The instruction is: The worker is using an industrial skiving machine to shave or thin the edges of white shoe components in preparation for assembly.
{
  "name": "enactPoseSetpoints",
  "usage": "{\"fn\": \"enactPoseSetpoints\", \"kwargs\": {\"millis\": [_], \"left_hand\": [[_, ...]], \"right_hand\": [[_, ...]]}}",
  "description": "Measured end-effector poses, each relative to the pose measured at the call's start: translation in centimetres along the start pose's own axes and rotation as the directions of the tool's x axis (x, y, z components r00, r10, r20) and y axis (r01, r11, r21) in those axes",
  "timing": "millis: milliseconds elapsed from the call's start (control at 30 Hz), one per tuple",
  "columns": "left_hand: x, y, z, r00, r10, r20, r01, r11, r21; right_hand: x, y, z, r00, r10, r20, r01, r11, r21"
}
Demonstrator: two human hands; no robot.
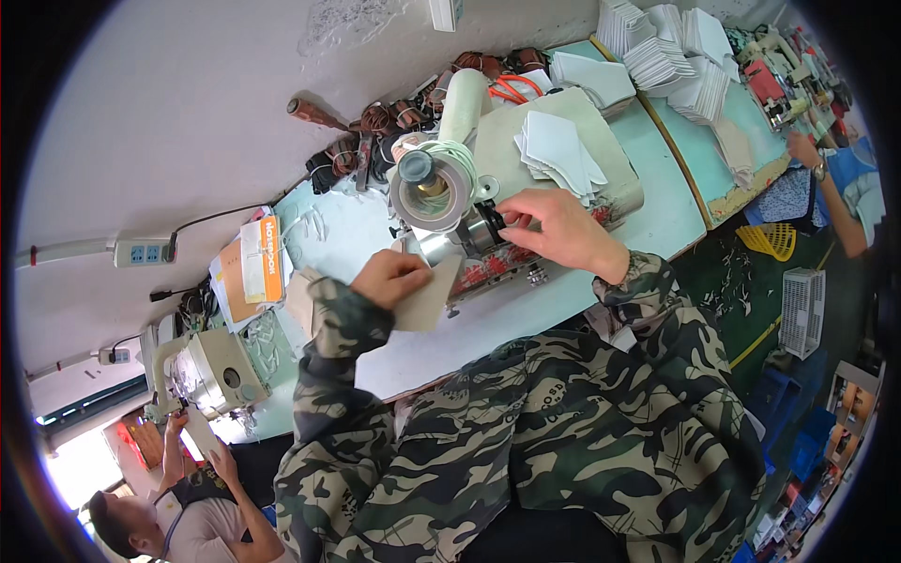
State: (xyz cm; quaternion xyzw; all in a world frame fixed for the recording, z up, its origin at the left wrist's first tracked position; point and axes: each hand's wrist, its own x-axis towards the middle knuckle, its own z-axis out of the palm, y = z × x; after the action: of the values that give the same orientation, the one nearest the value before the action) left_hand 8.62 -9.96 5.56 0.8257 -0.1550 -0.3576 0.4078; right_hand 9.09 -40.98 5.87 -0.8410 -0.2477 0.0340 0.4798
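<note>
My left hand [389, 279], fingers curled and closed, grips a flat beige board piece [427, 302] at the left front of a cream-coloured machine. My right hand [558, 233] is at the machine's front, with bent fingertips against a black machine part [487, 225]; its thumb and fingers are drawn together there. Between the hands stands the machine's round grey head [434, 194], with a blue-grey cap on top and pale tubing coiled behind it. A shiny metal cylinder shows under the head. White cut sheets [556, 155] lie stacked on the machine's flat top.
Bundled brown straps [378, 119], a wooden-handled tool [317, 114] and orange-handled scissors [511, 89] lie along the wall. An orange-and-white notebook [261, 260] is at the left. White stacks [660, 61] stand far right. Co-workers sit lower left and at the right edge.
</note>
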Motion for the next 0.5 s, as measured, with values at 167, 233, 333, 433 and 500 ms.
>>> {"fn": "enactPoseSetpoints", "kwargs": {"millis": [167,233,333,433,500], "left_hand": [[2.9,1.0,0.6,0.999,-0.030,-0.025,0.030,0.999,-0.018],[4.5,3.9,1.8,0.978,0.086,-0.191,-0.089,0.996,-0.004],[4.6,2.9,1.3,0.987,-0.007,-0.159,0.013,0.999,0.040],[4.3,-2.4,-1.0,0.860,-0.123,-0.495,0.277,0.927,0.251],[2.7,-7.3,-0.2,0.815,-0.162,-0.556,0.536,0.575,0.618]], "right_hand": [[0.1,-0.2,0.8,0.995,0.050,0.085,-0.044,0.997,-0.070],[0.8,-0.2,1.1,0.995,-0.006,0.095,0.037,0.943,-0.331],[1.5,1.1,1.7,0.991,0.047,0.124,-0.009,0.956,-0.292],[1.4,1.0,-2.5,0.994,-0.110,-0.009,0.105,0.966,-0.237],[1.0,-0.7,-5.7,0.985,-0.137,-0.107,0.091,0.930,-0.356]]}}
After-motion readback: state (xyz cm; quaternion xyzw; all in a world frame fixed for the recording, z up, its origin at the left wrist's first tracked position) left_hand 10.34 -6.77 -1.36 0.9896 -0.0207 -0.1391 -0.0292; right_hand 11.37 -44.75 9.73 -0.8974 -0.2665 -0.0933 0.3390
